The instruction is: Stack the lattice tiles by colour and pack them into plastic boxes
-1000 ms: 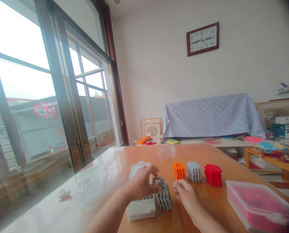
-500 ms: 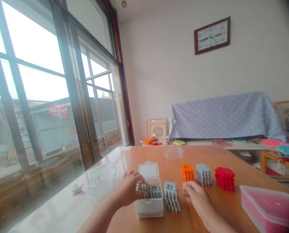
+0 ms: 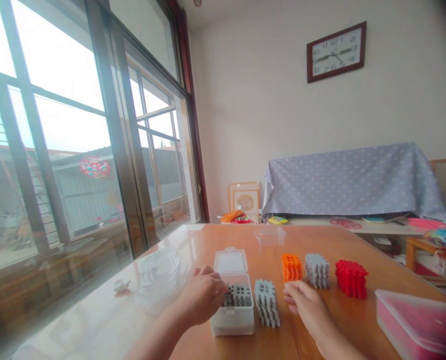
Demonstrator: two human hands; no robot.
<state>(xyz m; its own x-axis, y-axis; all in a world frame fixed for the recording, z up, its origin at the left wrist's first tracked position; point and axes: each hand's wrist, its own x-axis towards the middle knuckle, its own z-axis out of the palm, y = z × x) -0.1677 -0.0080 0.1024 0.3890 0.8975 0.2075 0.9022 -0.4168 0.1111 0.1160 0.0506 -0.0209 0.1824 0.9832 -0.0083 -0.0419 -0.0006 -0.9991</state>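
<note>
My left hand (image 3: 206,295) reaches over the left rim of a white lidded plastic box (image 3: 233,322). Its fingers are curled on grey toothed interlocking pieces (image 3: 240,296) standing in the box, and the back of the hand hides part of them. Just right of the box stands a stack of grey toothed pieces (image 3: 267,302). My right hand (image 3: 301,299) hovers with fingers drawn together and nothing visible in them. It is near an orange stack (image 3: 291,268). Beyond it stand a second grey stack (image 3: 317,270) and a red stack (image 3: 351,278).
A translucent tub with pink contents (image 3: 414,320) sits at the right table edge. Clear plastic containers (image 3: 161,270) lie left, beside a small crumpled item (image 3: 121,286). Another clear container (image 3: 270,236) is at the back. Windows (image 3: 73,150) line the left side.
My left hand has turned slightly, its fingers now covering more of the grey pieces at the box's left side. The view has shifted a little; my right hand stays nearly in place.
</note>
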